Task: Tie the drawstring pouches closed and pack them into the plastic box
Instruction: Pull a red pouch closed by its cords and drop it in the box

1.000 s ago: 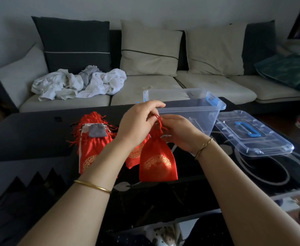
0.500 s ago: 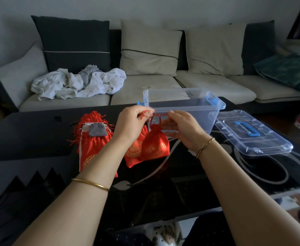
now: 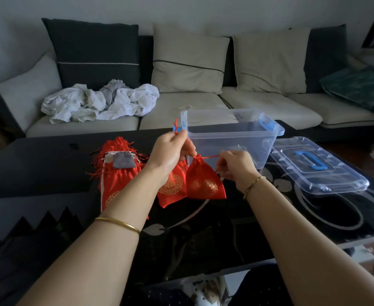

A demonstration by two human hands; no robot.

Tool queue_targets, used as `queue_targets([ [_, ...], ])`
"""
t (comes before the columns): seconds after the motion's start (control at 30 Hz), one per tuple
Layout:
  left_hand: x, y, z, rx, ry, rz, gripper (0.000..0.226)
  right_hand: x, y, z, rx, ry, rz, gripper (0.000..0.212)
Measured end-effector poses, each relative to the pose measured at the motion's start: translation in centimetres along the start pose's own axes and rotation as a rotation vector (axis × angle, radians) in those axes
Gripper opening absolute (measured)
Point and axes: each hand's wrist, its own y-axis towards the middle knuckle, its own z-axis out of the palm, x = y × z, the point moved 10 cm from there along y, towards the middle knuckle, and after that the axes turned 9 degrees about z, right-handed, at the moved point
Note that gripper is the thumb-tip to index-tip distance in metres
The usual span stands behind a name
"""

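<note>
Red drawstring pouch [image 3: 203, 184] with gold print hangs between both hands over the dark tabletop [image 3: 38, 168], its neck gathered. The left hand [image 3: 170, 152] pinches one cord end and the right hand [image 3: 236, 165] pinches the other. The open plastic box [image 3: 225, 146] stands just behind, and more red pouches [image 3: 113, 180] lie to the left.

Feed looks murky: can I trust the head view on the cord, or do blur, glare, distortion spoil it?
Head view: dim, flat light, no strong glare; cord sharp between left hand and right hand; wide-angle bends the sofa at the edges; dark table hides detail.
</note>
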Motion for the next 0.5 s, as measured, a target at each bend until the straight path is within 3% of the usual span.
queue_targets([
  [0.17,0.6,-0.5,1.7,0.24,0.279,-0.024,0.011,4.3,-2.4,1.4,0.095,0.029,-0.234,0.03],
  [0.27,0.3,-0.4,2.0,0.255,0.336,-0.009,0.007,5.4,-3.4,2.7,0.153,-0.039,-0.319,0.032],
  [0.43,0.7,-0.4,1.6,0.231,0.276,-0.033,0.014,3.6,-3.1,3.3,0.222,-0.026,-0.127,0.04],
  [0.5,0.7,-0.4,1.4,0.214,0.24,-0.037,0.015,3.2,-3.2,3.6,0.262,-0.008,-0.093,0.027],
])
